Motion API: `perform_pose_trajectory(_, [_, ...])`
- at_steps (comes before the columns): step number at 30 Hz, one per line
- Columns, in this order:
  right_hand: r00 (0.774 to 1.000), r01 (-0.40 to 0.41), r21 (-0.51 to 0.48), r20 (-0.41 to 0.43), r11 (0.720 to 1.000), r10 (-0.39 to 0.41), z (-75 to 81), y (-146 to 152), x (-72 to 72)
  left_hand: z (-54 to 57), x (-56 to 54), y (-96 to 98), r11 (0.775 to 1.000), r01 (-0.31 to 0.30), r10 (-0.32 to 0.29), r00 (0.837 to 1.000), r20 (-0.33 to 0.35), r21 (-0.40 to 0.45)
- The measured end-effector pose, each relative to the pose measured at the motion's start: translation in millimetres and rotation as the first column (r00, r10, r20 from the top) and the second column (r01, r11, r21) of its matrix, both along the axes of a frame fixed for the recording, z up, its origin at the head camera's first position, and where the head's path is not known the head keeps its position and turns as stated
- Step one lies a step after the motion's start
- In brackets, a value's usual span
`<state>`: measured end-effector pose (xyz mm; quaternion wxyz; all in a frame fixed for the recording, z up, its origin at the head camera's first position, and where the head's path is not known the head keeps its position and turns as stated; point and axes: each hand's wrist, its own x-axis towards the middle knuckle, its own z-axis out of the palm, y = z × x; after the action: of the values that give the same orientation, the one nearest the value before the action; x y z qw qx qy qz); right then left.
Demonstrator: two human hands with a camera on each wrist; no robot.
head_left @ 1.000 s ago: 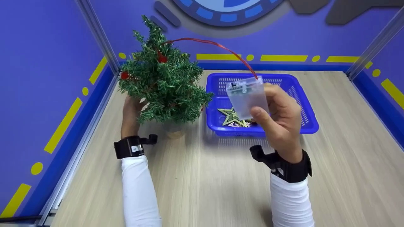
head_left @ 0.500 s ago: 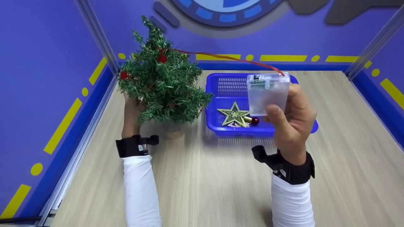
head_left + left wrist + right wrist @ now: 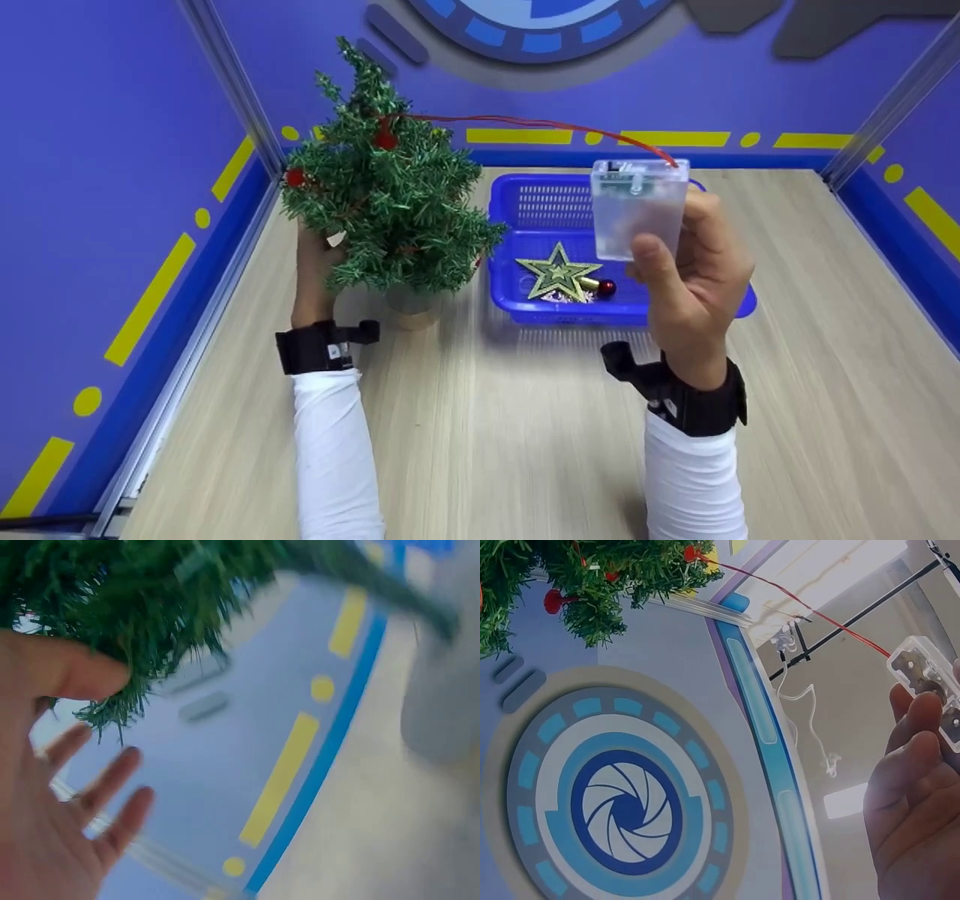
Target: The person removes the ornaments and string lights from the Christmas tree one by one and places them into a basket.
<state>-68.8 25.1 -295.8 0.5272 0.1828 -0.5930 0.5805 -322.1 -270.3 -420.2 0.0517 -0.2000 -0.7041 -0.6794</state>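
A small artificial Christmas tree with red balls stands on a pale base at the left of the table. My left hand reaches in behind its lower left side. In the left wrist view that hand's thumb presses over a branch tip; the forefinger is hidden behind needles and the other fingers spread loosely. Raised over the basket, my right hand grips a clear battery box between thumb and fingers. From the box's top corner a red wire runs to the upper tree.
A blue plastic basket stands right of the tree. It holds a gold glitter star, a small red ball and pinkish bits. Purple-blue panels enclose the wooden table at the back and sides.
My right hand has carried the battery box rightward and turned it more upright, then lifted it slightly. The red wire's high arch has flattened. The left hand has barely shifted; the tree stays put.
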Motion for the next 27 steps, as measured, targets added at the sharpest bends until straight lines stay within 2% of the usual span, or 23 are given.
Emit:
perform_pose_trajectory(1, [1.0,-0.001,0.008,0.001,1.0,0.001,-0.2,0,-0.5,0.7,2.4,-1.3,1.0,-0.007,0.006,0.999,0.034,0.011])
perform_pose_trajectory(4, [1.0,0.008,0.035,0.003,0.999,-0.008,-0.2,-1,-2.2,4.0,9.3,-5.2,0.997,-0.075,0.073,0.992,0.103,0.018])
perform_pose_trajectory(7, [1.0,0.004,0.052,0.007,0.999,-0.004,-0.4,-1,-3.6,5.7,11.0,-7.2,0.989,-0.139,0.135,0.986,0.094,0.048])
perform_pose_trajectory(10, [1.0,-0.001,0.062,0.017,0.998,0.0,-0.8,0,-4.0,3.8,8.1,-6.6,0.981,-0.142,0.139,0.99,0.027,0.133])
perform_pose_trajectory(14, [0.999,0.02,0.049,0.024,0.999,-0.021,-0.7,0,-2.4,-1.5,6.5,-7.0,0.978,-0.126,0.131,0.991,-0.02,0.167])
perform_pose_trajectory(17, [0.999,0.038,-0.026,-0.007,0.999,-0.038,0.9,0,-0.9,-4.2,7.9,-7.5,0.983,-0.125,0.134,0.989,-0.059,0.136])
perform_pose_trajectory(20, [0.997,0.053,-0.108,-0.057,0.993,-0.06,4.1,0,-0.3,-4.5,7.9,-5.4,0.989,-0.075,0.093,0.986,-0.141,0.125])
perform_pose_trajectory(22, [0.994,0.068,-0.125,-0.077,0.99,-0.078,5.4,-1,0.0,-4.2,6.8,-2.8,0.993,-0.042,0.065,0.976,-0.209,0.111])
perform_pose_trajectory(24, [0.994,0.052,-0.12,-0.089,0.991,-0.063,4.5,-2,0.3,-5.6,6.6,-1.2,0.995,-0.021,0.044,0.969,-0.244,0.099])
perform_pose_trajectory(27, [0.997,0.01,-0.091,-0.073,0.996,-0.017,1.4,-5,-0.1,-8.8,5.8,0.3,0.998,-0.048,0.059,0.959,-0.276,0.047])
